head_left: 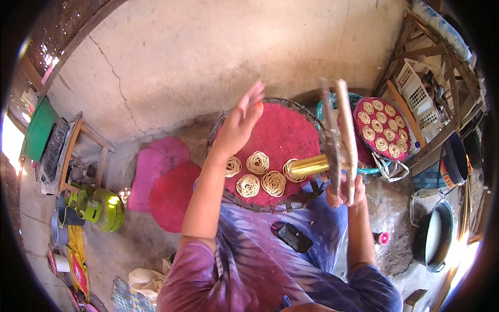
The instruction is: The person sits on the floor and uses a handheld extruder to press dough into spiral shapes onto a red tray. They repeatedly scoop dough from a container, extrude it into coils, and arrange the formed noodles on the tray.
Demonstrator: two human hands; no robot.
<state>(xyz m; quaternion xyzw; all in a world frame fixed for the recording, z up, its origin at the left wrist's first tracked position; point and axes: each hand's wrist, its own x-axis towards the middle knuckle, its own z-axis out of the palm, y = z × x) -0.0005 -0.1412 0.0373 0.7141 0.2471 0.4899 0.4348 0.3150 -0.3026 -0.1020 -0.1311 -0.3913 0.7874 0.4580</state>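
Observation:
My right hand is closed around the lower ends of the wooden bars of a hand press. The press is tilted so its brass cylinder points left over the round tray. Beneath the cylinder's end lies a coil of pale dough strands, partly covered by it. My left hand is raised above the tray's left side, fingers stretched out and holding nothing. Several more dough coils rest on the tray's red cloth, along the near side; my left forearm partly hides one.
To the right, a second round tray carries many dough coils, beside a white crate. A dark basin stands at far right. At left are red and pink cloths and a green gas cylinder. A black phone-like object lies on my lap.

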